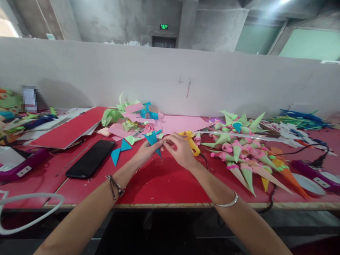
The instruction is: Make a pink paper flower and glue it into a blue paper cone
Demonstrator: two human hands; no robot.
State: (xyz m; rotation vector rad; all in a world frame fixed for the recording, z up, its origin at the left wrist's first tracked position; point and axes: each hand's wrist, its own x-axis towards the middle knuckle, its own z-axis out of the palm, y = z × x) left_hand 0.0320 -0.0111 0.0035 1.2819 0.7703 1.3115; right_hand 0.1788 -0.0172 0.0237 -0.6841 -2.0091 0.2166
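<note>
My left hand (146,152) is closed round a blue paper cone (150,138) whose point faces down. Small light green dots sit near the cone's upper edge. Close beside it, my right hand (181,150) is pinched at the fingertips, almost touching the left thumb. A tiny light green bit shows there, too small to name. Just behind the right hand lies a yellow hot glue gun (195,148), partly covered by it. Blue paper triangles (115,156) rest on the red tabletop (161,187) to the left of my left hand.
A black phone (91,159) lies left of my hands. Many green, pink and orange paper cones (247,157) are heaped at right. Paper scraps (131,118) pile up behind. Purple power strips (321,177) stand at both sides. A grey partition (118,76) closes off the back.
</note>
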